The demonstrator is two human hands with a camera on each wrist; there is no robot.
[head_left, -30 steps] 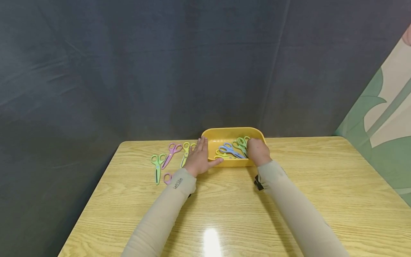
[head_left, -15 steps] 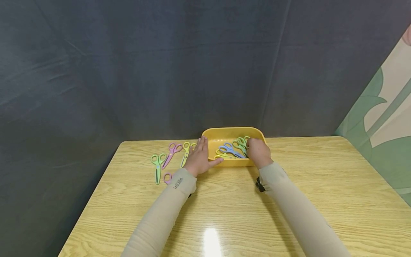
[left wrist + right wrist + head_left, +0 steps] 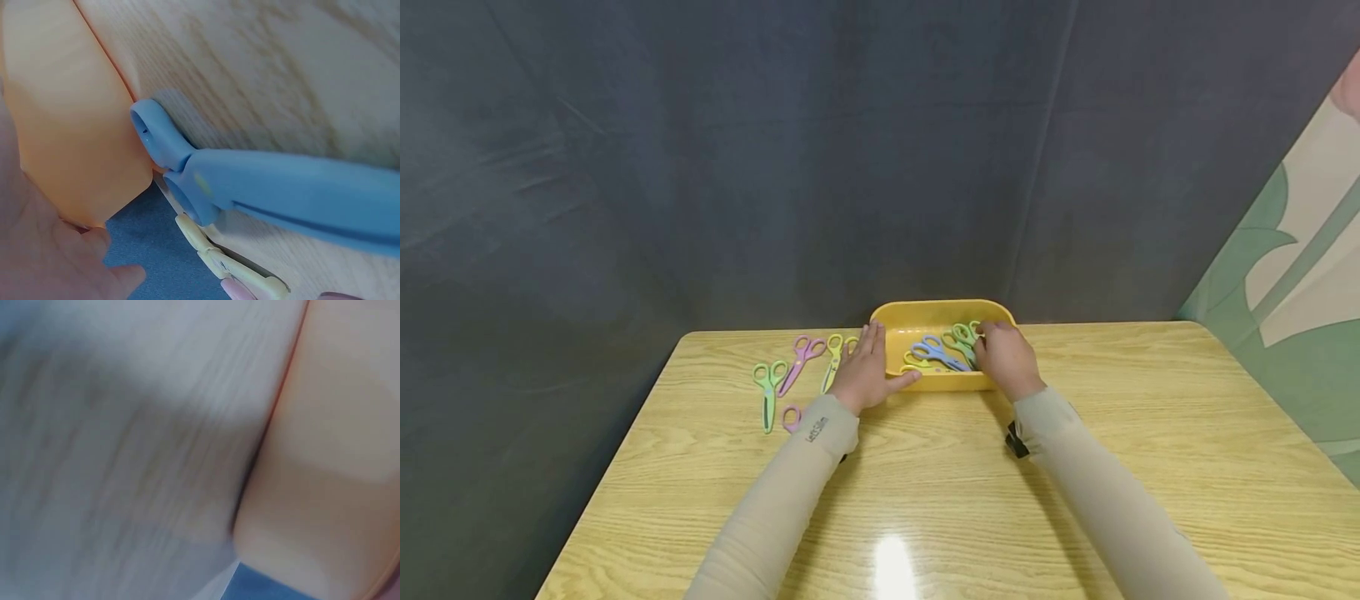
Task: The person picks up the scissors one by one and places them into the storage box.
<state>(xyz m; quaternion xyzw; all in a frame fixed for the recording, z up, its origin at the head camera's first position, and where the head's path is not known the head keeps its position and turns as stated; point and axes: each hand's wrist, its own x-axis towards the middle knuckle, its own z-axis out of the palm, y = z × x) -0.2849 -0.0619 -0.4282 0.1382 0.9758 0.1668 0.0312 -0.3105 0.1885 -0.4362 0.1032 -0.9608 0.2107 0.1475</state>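
Note:
My left hand (image 3: 863, 371) rests on the left rim of a yellow plastic bin (image 3: 932, 382), fingers straight and thumb along the front edge. Inside the bin lie blue scissors (image 3: 934, 350), yellow scissors (image 3: 917, 364) and green scissors (image 3: 958, 340). Over the bin's right end, my right hand (image 3: 1009, 358) reaches in with bent fingers right at the green handles. Its fingertips are hidden, so I cannot tell whether it pinches them. Blue scissors (image 3: 269, 187) lie beside the bin in the left wrist view, covered by my left arm in the head view.
Left of the bin on the wooden table (image 3: 940, 492) lie green scissors (image 3: 768, 396), purple scissors (image 3: 802, 363) and yellow scissors (image 3: 833, 362). A purple handle (image 3: 791, 417) pokes out by the left sleeve. A dark curtain (image 3: 850, 167) hangs behind the table's back edge.
My right wrist has shifted slightly right and toward me, and the right thumb side shows more. The left hand, bin and scissors stay in place.

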